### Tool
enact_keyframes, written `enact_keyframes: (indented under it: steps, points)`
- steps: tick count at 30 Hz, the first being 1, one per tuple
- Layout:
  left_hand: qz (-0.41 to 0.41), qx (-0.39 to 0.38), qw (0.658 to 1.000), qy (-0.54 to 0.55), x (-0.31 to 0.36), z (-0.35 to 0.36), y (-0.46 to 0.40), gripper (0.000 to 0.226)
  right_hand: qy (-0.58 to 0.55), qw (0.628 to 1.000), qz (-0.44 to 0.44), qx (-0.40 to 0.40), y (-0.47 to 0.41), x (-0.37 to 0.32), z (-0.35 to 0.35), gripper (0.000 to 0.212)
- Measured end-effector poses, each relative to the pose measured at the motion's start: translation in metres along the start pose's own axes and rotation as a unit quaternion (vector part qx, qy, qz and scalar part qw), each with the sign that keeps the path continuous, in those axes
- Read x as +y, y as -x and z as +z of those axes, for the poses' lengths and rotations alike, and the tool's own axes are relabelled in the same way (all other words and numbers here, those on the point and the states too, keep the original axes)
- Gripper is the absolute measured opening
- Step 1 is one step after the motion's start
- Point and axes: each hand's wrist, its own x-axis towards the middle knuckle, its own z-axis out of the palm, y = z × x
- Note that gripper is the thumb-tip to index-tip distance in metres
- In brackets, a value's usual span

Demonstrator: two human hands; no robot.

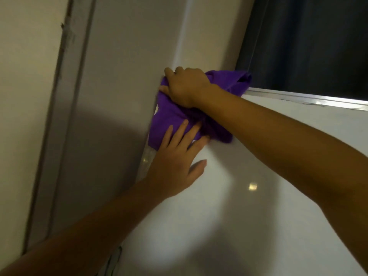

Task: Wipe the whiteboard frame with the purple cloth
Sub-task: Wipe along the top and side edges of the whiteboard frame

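Observation:
The purple cloth is bunched over the top-left corner of the whiteboard. My right hand grips the cloth from above and presses it onto the corner of the metal frame. My left hand lies flat on the board just below, fingers spread, with its fingertips resting on the cloth's lower edge. The frame's left edge runs down past my left hand. The corner itself is hidden under the cloth.
A pale wall stands left of the board, with a grey door frame further left. A dark curtain hangs above the board's top edge. Light spots reflect on the glossy board surface.

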Motion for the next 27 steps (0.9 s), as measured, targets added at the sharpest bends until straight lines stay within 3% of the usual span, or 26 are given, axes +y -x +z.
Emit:
enact_keyframes:
  steps: [7, 10, 14, 20, 27]
  points:
    - [0.102, -0.038, 0.994, -0.02, 0.018, 0.02, 0.036, 0.066, -0.02, 0.998, 0.048, 0.042, 0.012, 0.002, 0.0, 0.053]
    - [0.089, -0.07, 0.994, -0.013, 0.021, 0.028, 0.041, 0.073, -0.026, 0.994, 0.102, 0.023, 0.017, 0.007, -0.002, 0.057]
    - [0.084, -0.082, 0.993, -0.024, 0.027, 0.032, 0.036, 0.076, -0.016, 0.996, 0.084, 0.01, 0.023, 0.012, -0.002, 0.057]
    - [-0.033, -0.055, 0.998, -0.01, 0.039, 0.035, 0.049, 0.076, 0.021, 0.992, 0.12, 0.042, 0.096, 0.079, -0.003, 0.057]
    - [-0.037, -0.054, 0.998, -0.011, 0.065, 0.037, 0.051, 0.069, 0.015, 0.99, 0.123, 0.063, 0.177, 0.149, -0.013, 0.057]
